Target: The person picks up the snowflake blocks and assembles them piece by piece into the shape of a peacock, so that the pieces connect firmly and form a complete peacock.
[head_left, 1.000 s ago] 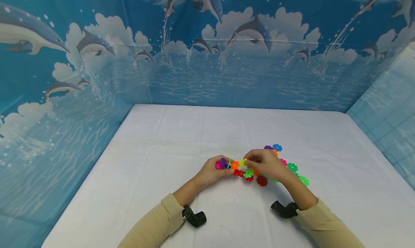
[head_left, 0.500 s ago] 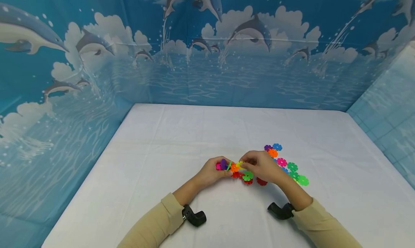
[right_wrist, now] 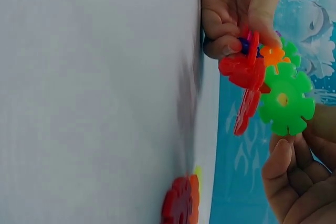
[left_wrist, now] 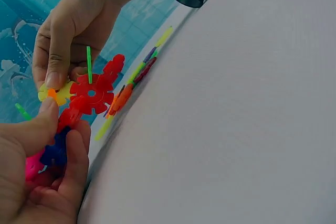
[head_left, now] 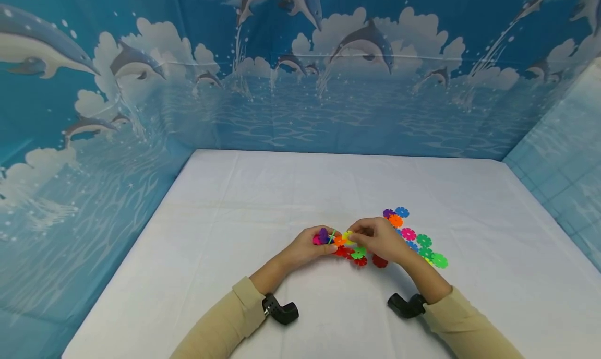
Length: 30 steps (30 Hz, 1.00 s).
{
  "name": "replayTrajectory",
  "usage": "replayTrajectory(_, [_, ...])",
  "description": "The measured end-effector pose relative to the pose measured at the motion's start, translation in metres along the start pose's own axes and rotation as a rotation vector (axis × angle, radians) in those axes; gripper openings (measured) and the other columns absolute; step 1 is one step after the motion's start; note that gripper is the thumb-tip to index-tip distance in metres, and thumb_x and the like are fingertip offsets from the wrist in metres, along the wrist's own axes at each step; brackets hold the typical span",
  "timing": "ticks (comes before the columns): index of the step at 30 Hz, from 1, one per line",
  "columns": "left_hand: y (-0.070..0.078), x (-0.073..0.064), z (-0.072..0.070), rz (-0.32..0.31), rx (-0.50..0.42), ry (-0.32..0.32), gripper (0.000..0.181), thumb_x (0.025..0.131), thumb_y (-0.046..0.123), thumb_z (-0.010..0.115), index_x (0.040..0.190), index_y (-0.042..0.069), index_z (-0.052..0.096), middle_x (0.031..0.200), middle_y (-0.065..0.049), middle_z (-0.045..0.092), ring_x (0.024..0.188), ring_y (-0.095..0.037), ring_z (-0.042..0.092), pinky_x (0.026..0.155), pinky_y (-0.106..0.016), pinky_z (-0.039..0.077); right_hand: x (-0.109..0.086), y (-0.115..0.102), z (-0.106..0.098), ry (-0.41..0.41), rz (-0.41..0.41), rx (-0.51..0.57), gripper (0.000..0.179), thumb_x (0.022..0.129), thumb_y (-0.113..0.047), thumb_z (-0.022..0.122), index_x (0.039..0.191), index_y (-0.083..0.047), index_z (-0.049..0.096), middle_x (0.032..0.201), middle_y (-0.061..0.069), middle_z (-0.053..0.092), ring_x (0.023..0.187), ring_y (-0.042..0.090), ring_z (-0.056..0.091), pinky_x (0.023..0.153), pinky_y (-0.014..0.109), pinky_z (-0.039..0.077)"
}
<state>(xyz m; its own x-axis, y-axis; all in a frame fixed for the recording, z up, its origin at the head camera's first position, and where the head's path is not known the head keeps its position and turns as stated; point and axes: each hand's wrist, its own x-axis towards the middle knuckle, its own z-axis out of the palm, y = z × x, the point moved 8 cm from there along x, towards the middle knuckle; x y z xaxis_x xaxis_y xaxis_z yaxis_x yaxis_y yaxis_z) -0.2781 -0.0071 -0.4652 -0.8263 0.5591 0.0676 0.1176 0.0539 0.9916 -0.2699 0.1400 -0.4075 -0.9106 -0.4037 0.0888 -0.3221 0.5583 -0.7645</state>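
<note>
I can't see all of the bright cluster of notched discs point(left_wrist: 100, 102) above the table point(head_left: 263, 192); the left hand point(head_left: 304, 246) grips one end, the right hand point(head_left: 380, 238) pinches a half-hidden yellow disc point(left_wrist: 63, 96).

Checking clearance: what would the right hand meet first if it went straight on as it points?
Likely the orange piece in the left hand, right beside the yellow piece the right hand pinches; exact depth is unclear.
</note>
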Motion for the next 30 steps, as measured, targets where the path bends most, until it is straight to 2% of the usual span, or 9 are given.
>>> replayTrajectory(4, [-0.002,0.0,0.002,-0.04,-0.149,-0.029,0.032,0.095,0.003,0.062,0.125,-0.007,0.057,0.115,-0.014,0.065,0.098,-0.013,0.062,0.09,-0.029,0.051,-0.003,0.006,-0.007,0.007,0.018,0.03,0.024,0.091,-0.02,0.07,0.108,-0.003,0.071,0.096,0.005,0.068,0.081,0.02,0.06,0.065,0.028,0.054])
replayTrajectory(8, [-0.007,-0.001,-0.001,-0.096,-0.265,-0.004,0.034,0.096,0.004,0.06,0.127,-0.008,0.055,0.117,-0.014,0.065,0.1,-0.015,0.063,0.092,-0.031,0.051,-0.01,0.012,-0.021,0.045,0.034,0.055,0.031,0.094,-0.025,0.067,0.115,-0.002,0.069,0.099,0.009,0.068,0.082,0.025,0.062,0.065,0.034,0.055])
replayTrajectory(14, [-0.008,0.0,-0.003,-0.134,-0.438,0.028,0.039,0.095,-0.007,0.055,0.133,-0.013,0.047,0.127,-0.02,0.057,0.104,-0.02,0.064,0.094,-0.036,0.049,-0.025,0.027,-0.047,0.077,0.115,0.056,0.037,0.097,-0.028,0.063,0.117,0.003,0.065,0.101,0.016,0.067,0.089,0.031,0.064,0.072,0.035,0.056])
replayTrajectory(18, [-0.008,0.0,-0.004,-0.147,-0.464,0.047,0.044,0.093,-0.009,0.057,0.135,-0.011,0.047,0.132,-0.02,0.055,0.105,-0.018,0.062,0.094,-0.036,0.049,-0.038,0.042,-0.064,0.082,0.183,0.031,0.04,0.098,-0.029,0.061,0.12,0.004,0.063,0.105,0.017,0.066,0.093,0.031,0.063,0.076,0.035,0.056])
replayTrajectory(25, [-0.01,0.0,-0.006,-0.167,-0.43,0.083,0.042,0.091,-0.005,0.063,0.132,-0.008,0.052,0.127,-0.016,0.058,0.102,-0.017,0.062,0.094,-0.033,0.05,-0.055,0.071,-0.086,0.103,0.288,-0.052,0.047,0.1,-0.036,0.056,0.123,0.005,0.06,0.106,0.016,0.067,0.094,0.029,0.064,0.082,0.042,0.055])
replayTrajectory(30, [-0.009,-0.001,-0.006,-0.175,-0.448,0.104,0.039,0.09,-0.003,0.065,0.128,-0.009,0.054,0.119,-0.013,0.061,0.1,-0.018,0.063,0.093,-0.034,0.05,-0.063,0.087,-0.097,0.118,0.338,-0.159,0.042,0.098,-0.032,0.059,0.119,0.005,0.062,0.104,0.017,0.066,0.094,0.031,0.06,0.077,0.041,0.054])
